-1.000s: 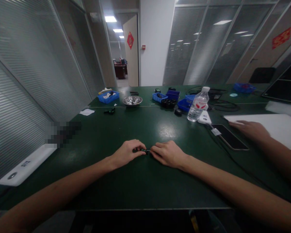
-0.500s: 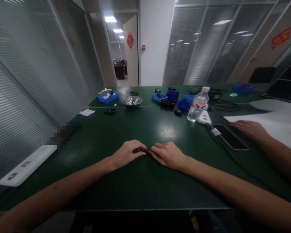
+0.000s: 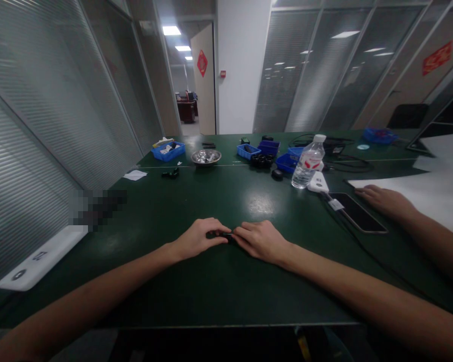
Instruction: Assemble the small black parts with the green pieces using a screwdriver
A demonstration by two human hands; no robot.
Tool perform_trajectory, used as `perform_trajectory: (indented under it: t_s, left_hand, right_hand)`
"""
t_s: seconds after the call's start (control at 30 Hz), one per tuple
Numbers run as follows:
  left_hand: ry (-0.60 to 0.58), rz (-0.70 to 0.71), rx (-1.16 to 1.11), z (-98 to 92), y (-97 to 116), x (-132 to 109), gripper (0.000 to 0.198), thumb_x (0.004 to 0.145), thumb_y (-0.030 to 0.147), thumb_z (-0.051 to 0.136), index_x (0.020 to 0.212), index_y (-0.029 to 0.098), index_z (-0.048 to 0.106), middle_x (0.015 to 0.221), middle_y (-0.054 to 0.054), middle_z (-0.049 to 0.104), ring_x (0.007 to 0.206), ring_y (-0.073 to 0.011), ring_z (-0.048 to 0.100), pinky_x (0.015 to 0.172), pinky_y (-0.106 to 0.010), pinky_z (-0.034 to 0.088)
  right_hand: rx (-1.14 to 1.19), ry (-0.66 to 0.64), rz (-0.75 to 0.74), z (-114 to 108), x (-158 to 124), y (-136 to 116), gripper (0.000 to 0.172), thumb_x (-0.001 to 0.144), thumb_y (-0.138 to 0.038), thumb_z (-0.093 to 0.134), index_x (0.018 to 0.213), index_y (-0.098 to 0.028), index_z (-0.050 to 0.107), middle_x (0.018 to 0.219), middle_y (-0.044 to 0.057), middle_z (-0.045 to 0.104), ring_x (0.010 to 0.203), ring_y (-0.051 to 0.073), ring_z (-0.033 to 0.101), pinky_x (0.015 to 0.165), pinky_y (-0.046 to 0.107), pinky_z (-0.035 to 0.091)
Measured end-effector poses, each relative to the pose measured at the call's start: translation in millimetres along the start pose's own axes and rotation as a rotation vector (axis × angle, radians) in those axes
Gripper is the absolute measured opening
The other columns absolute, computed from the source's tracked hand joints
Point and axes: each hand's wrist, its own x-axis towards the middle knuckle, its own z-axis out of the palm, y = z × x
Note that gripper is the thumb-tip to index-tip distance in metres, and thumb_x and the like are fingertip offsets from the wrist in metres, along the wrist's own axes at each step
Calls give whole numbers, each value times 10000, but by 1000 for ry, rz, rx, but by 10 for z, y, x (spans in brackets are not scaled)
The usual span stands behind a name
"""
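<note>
My left hand (image 3: 201, 239) rests low over the green table, its thumb and fingers pinched on a small dark part (image 3: 225, 234). The part is too small and shadowed to name its kind. From the other side, my right hand (image 3: 263, 242) has its fingertips closed at the right end of that same part. A thin pale bit shows where the fingertips of both hands nearly meet. The right fingertips hide whatever else they grip.
Farther back stand a metal bowl (image 3: 206, 157), a blue tray (image 3: 168, 151), black pieces (image 3: 171, 173) and a water bottle (image 3: 308, 162). A phone (image 3: 358, 213) lies right, near another person's hand (image 3: 387, 201) on white paper (image 3: 438, 201). A white device (image 3: 41, 259) sits left.
The small dark part has turned slightly between my fingertips, while both my hands stay almost in place. At the right, the far part of the white paper has risen.
</note>
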Motion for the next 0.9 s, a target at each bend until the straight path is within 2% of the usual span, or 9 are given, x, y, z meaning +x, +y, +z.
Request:
perform_trajectory:
  t_s: [0.2,0.37,0.67,0.9]
  left_hand:
    - [-46,-31,-73,1,-39,36,293,981,335,665,1249,221,704,1097,-57,674,963,-183,622,836,-308,491]
    - [-107,-58,-58,0,-37,59,318,951,372,700,1224,207,698,1003,-37,633,897,-176,590,827,-307,477]
    - [-76,-47,-22,28,-25,50,320,956,353,690,1244,214,680,1002,-36,616,902,-180,579,827,-307,464]
    - [-72,-22,58,36,23,39,265,957,304,669,1207,219,685,1043,-53,626,984,-213,567,867,-335,457]
  right_hand:
    - [-16,33,-6,8,-14,-3,325,1092,-337,392,1055,-181,675,823,39,656,658,120,571,557,273,284]
    - [-20,66,14,32,-10,12,327,1092,-340,395,1055,-186,681,820,40,660,650,120,563,553,283,263]
    - [-27,25,56,8,14,11,339,1091,-360,388,1075,-196,684,832,37,663,625,121,541,551,293,225]
    - [12,-10,23,-19,19,15,323,1077,-352,405,1032,-196,685,825,32,660,637,118,549,556,289,242]
